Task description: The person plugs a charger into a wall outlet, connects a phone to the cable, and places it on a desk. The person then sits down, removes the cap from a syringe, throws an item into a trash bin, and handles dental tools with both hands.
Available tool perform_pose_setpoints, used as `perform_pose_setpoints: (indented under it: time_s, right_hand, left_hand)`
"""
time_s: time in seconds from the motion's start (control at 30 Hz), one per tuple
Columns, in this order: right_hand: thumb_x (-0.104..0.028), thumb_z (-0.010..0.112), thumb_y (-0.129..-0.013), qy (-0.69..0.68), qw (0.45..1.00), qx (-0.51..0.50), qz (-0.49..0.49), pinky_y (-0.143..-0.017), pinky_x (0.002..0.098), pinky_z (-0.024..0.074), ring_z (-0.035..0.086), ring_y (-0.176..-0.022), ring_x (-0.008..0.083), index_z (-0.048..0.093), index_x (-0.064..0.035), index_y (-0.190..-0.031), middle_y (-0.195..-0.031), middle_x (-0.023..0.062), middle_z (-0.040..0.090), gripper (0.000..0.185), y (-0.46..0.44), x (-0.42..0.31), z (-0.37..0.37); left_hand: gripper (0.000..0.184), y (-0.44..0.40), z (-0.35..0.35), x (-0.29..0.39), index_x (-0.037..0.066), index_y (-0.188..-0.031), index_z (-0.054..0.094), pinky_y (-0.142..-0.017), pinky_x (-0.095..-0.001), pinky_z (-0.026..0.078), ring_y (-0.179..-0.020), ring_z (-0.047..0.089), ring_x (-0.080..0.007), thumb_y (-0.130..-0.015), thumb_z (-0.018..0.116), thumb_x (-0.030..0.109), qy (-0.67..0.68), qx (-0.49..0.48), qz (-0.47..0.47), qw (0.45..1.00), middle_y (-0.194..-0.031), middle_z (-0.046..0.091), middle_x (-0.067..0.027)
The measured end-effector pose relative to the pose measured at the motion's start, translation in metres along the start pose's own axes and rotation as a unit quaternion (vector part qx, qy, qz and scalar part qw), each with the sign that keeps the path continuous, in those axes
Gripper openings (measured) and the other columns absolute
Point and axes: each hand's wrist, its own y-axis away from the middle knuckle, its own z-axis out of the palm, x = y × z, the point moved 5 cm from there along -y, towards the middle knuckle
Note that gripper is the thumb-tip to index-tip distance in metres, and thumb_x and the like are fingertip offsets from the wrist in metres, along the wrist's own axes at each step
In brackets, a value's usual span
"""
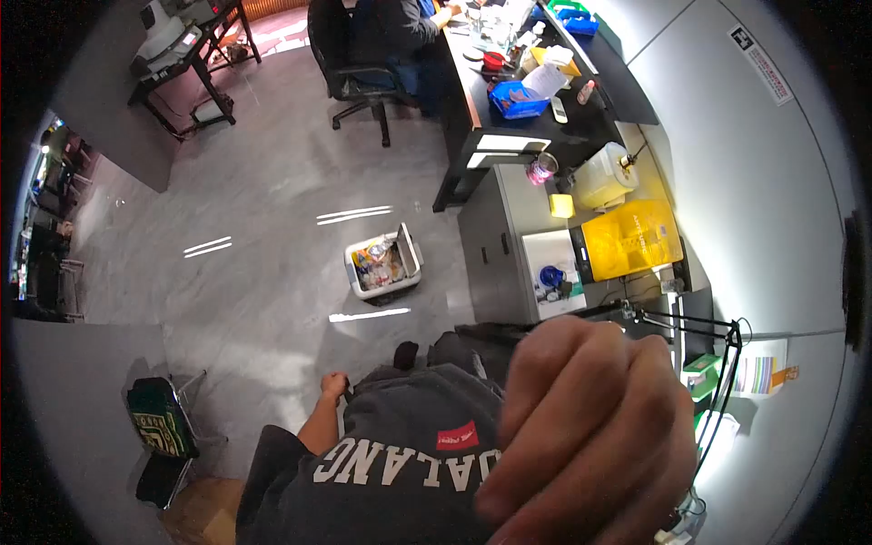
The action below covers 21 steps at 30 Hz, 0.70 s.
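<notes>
My right hand [595,427] is raised very close to the camera and fills the lower right of the head view. Its fingers are curled, and whatever they may hold is hidden. Down beside my body, my left hand [334,386] hangs low over the grey floor with its fingers closed and no object showing in them. Between the two lies the front of my dark T-shirt [400,454], with white lettering and a red patch.
An open white bin [368,292] with litter stands on the floor ahead. To the right are a grey cabinet [490,241], a yellow-covered machine [631,241] and a black lamp arm [731,363]. A person [400,32] sits at a cluttered desk [463,77]. A folding chair [162,418] stands lower left.
</notes>
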Motion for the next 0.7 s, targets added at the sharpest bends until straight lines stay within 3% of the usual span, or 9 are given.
perform_pose_setpoints:
  time_s: [0.03,0.07,0.1,0.13,0.17,0.27,0.5,0.63,0.7]
  right_hand:
    - [-0.012,0.069,-0.094,0.067,0.997,0.004,0.037,-0.072,0.0269,0.0503,0.067,-0.091,0.0207,0.066,-0.0063,-0.095,-0.095,0.0099,0.068,0.007,-0.003,0.0,0.001]
    - [-0.012,0.069,-0.094,0.315,0.945,-0.067,0.064,-0.072,0.0271,0.0503,0.067,-0.091,0.0208,0.066,-0.0061,-0.095,-0.095,0.0101,0.068,0.007,-0.014,-0.007,0.003]
    - [-0.012,0.069,-0.094,0.593,0.787,-0.16,0.058,-0.073,0.0273,0.0503,0.067,-0.091,0.021,0.066,-0.006,-0.096,-0.096,0.0104,0.068,0.008,-0.029,-0.016,0.004]
    - [-0.012,0.069,-0.094,0.698,0.683,-0.211,0.027,-0.073,0.0274,0.0504,0.067,-0.092,0.0211,0.066,-0.0058,-0.097,-0.096,0.0106,0.068,0.008,-0.041,-0.02,0.011]
    - [-0.012,0.069,-0.094,0.773,0.584,-0.248,-0.014,-0.073,0.0276,0.0504,0.067,-0.092,0.0212,0.066,-0.0056,-0.097,-0.097,0.0108,0.068,0.008,-0.052,-0.026,0.024]
    - [-0.013,0.069,-0.094,0.839,0.439,-0.312,-0.08,-0.074,0.0281,0.0505,0.066,-0.093,0.0215,0.065,-0.0051,-0.099,-0.098,0.0115,0.068,0.009,-0.076,-0.034,0.077]
    - [-0.013,0.069,-0.094,0.861,0.332,-0.357,-0.145,-0.077,0.0293,0.0508,0.066,-0.095,0.0224,0.065,-0.0039,-0.103,-0.102,0.013,0.067,0.013,-0.108,-0.056,0.109]
    - [-0.013,0.068,-0.095,0.852,0.344,-0.367,-0.142,-0.079,0.03,0.051,0.066,-0.096,0.0228,0.065,-0.0032,-0.105,-0.104,0.0139,0.067,0.014,-0.132,-0.091,0.078]
    - [-0.013,0.068,-0.095,0.847,0.358,-0.367,-0.14,-0.079,0.0303,0.051,0.066,-0.097,0.0231,0.064,-0.0029,-0.106,-0.105,0.0144,0.067,0.015,-0.145,-0.099,0.056]
  left_hand:
    - [0.016,-0.006,0.011,0.005,0.004,-0.089,0.074,-0.057,-0.0337,0.049,-0.062,0.062,-0.0171,-0.087,0.064,0.016,0.014,-0.007,0.008,1.0,-0.074,0.068,-0.0063]
    - [0.017,-0.013,0.02,0.002,0.004,-0.092,0.075,-0.06,-0.0337,0.051,-0.063,0.063,-0.0171,-0.087,0.065,0.017,0.027,-0.012,0.014,0.999,-0.076,0.07,-0.006]
    - [0.018,-0.024,0.024,-0.001,0.004,-0.094,0.076,-0.062,-0.0338,0.052,-0.065,0.064,-0.017,-0.087,0.066,0.018,0.039,-0.015,0.021,0.999,-0.078,0.071,-0.0057]
    - [0.02,-0.041,0.026,-0.009,0.005,-0.096,0.077,-0.065,-0.0341,0.053,-0.067,0.066,-0.0176,-0.086,0.067,0.019,0.027,-0.038,0.016,0.999,-0.081,0.072,-0.0059]
    - [0.021,-0.058,0.028,-0.015,0.006,-0.097,0.078,-0.067,-0.0344,0.054,-0.07,0.067,-0.0182,-0.086,0.068,0.02,0.012,-0.06,0.011,0.998,-0.083,0.073,-0.0061]
    - [0.024,-0.054,0.01,0.001,0.009,-0.099,0.08,-0.073,-0.0341,0.056,-0.078,0.07,-0.0194,-0.084,0.07,0.026,-0.039,-0.021,0.0,0.999,-0.092,0.077,-0.0077]
    - [0.027,-0.041,-0.016,0.065,0.003,-0.093,0.074,-0.066,-0.041,0.052,-0.071,0.064,-0.025,-0.087,0.065,0.028,-0.229,0.021,0.01,0.973,-0.08,0.07,-0.0105]
    - [0.026,-0.042,-0.015,0.091,0.005,-0.095,0.078,-0.065,-0.0358,0.053,-0.072,0.066,-0.0191,-0.089,0.065,0.027,0.039,0.067,-0.009,0.997,-0.084,0.072,-0.0073]
    - [0.023,-0.049,-0.026,0.104,0.007,-0.096,0.079,-0.065,-0.0346,0.054,-0.072,0.065,-0.0174,-0.089,0.067,0.025,-0.011,0.08,-0.019,0.997,-0.084,0.072,-0.0062]
